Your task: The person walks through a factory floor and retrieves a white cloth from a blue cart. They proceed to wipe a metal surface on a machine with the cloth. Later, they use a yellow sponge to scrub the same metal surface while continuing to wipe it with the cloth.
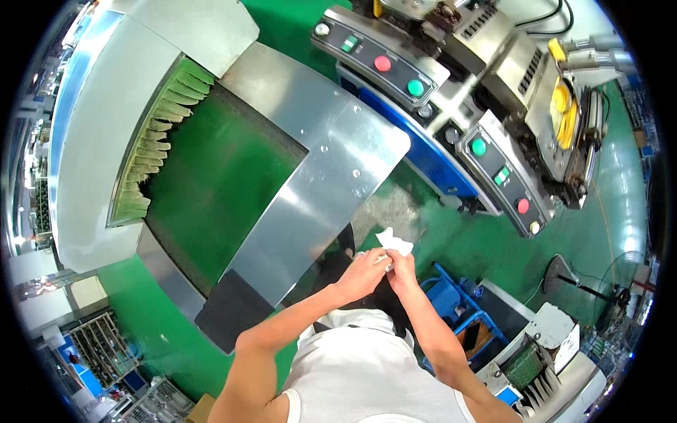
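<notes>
We hold a white cloth (398, 244) with both hands: the left hand (361, 273) and the right hand (403, 269) are closed on it, close together. Its loose part extends to the far side; we cannot tell a long axis. The right hand is nearer this part. The metal frame (310, 204) lies left.

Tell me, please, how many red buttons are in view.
2: one red button on the upper black panel, another red button on the lower black panel. More may be hidden.
</notes>
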Tool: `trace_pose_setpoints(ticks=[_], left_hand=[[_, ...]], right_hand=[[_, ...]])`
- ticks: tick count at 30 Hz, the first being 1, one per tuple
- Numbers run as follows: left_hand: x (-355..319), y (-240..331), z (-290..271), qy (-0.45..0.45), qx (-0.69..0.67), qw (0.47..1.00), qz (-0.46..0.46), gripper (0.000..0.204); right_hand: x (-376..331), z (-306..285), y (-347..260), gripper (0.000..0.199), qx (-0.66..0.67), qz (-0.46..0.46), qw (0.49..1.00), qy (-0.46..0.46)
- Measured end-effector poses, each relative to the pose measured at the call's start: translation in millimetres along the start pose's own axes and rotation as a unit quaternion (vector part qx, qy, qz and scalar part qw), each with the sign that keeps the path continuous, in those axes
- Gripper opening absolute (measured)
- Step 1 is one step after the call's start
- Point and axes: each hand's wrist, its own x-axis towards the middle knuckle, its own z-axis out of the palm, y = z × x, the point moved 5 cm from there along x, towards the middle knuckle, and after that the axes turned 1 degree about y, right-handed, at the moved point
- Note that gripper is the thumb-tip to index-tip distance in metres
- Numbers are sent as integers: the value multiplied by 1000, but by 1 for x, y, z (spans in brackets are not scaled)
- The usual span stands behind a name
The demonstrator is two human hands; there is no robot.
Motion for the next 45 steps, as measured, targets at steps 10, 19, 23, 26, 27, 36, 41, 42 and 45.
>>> trace_pose_setpoints(ticks=[10, 19, 23, 26, 27, 36, 41, 42, 45], left_hand=[[17, -146, -86, 241, -31, 942, -232, 75], [40, -180, -93, 286, 37, 905, -312, 70], [50, -181, -78, 281, 109, 905, -301, 61], [69, -183, -85, 327, 119, 902, -256, 50], [68, -189, -82, 315, 124, 904, -262, 48], [77, -224, -91, 210, 139, 934, -255, 38], [85, -223, -91, 213, 43, 936, -278, 42], [83, -223, -94, 230, 39, 932, -278, 40], [74, -236, -103, 146, -34, 932, -331, 29]], right_hand=[[176, 171, 0, 30, -192, -30, 972, -128], [196, 178, -8, 43, -503, -108, 828, -221], [198, 181, 4, 43, -544, -3, 793, -275], [209, 185, 1, 50, -627, -107, 723, -269], [208, 186, -1, 50, -646, -137, 691, -294], [154, 96, -70, 50, -568, -144, 778, -225], [63, -48, -126, 46, -541, -64, 838, -11], [51, -80, -124, 43, -533, -94, 840, 36], [-14, -136, -127, 37, -455, -119, 868, 159]])
